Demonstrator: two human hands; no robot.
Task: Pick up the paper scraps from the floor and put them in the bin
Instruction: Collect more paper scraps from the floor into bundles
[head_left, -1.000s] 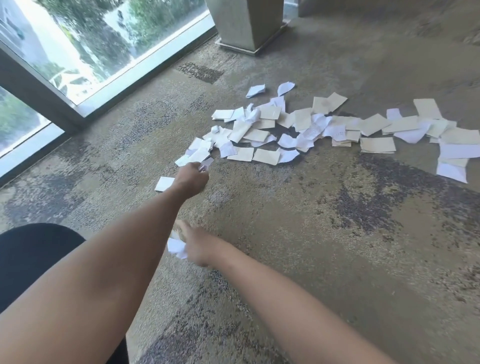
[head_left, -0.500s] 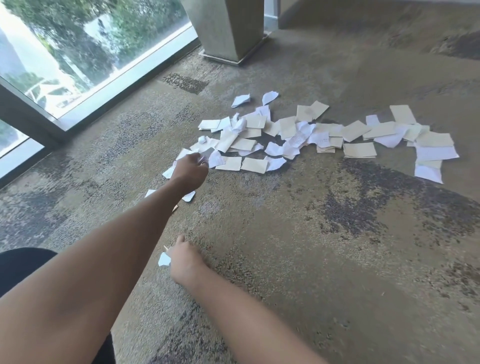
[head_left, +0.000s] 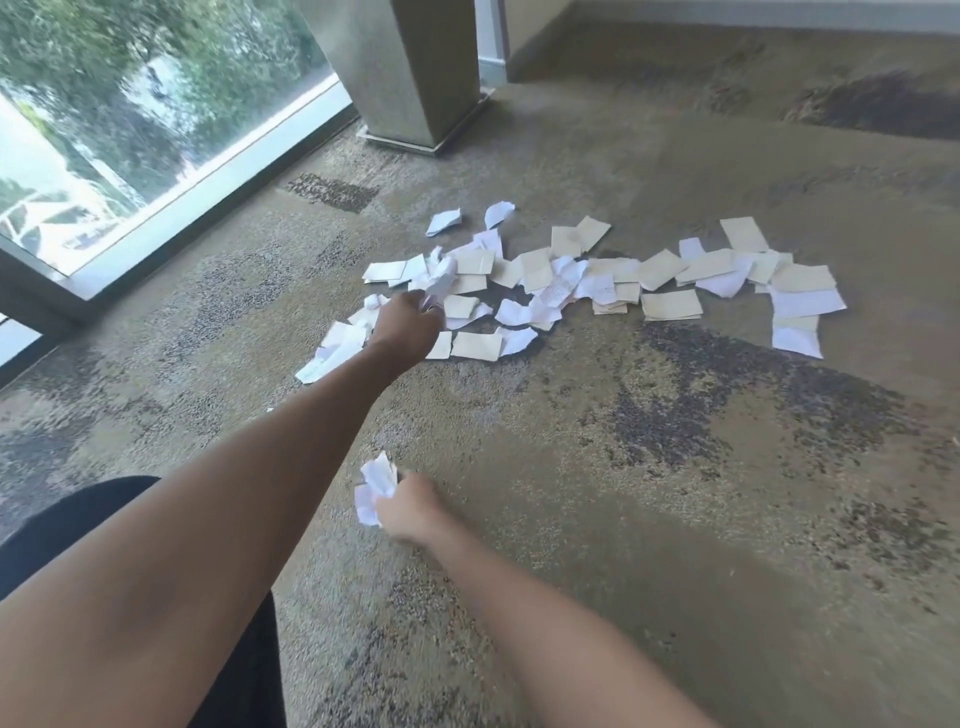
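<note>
While the head camera had tilted a little further down than in the earlier pictures, the left hand (head_left: 408, 325) had pushed on from the near left edge of the litter into the white and cream paper scraps (head_left: 571, 280) strewn across the mottled grey-brown carpet floor (head_left: 675, 493). Its fingers were curled round a white crumpled piece, though how firmly cannot be told. A half-second before, that hand sat nearer, over the loose outlying pieces.

Further right and closer to the body, the right hand (head_left: 410, 512) gripped a crumpled white wad of paper (head_left: 375, 491), which showed larger than the small corner visible earlier, so gathered pieces were probably passing into it. Most scraps lay untouched on the floor. No bin could be made out; a tapered grey concrete base (head_left: 415, 73) stood beyond the pile.
</note>
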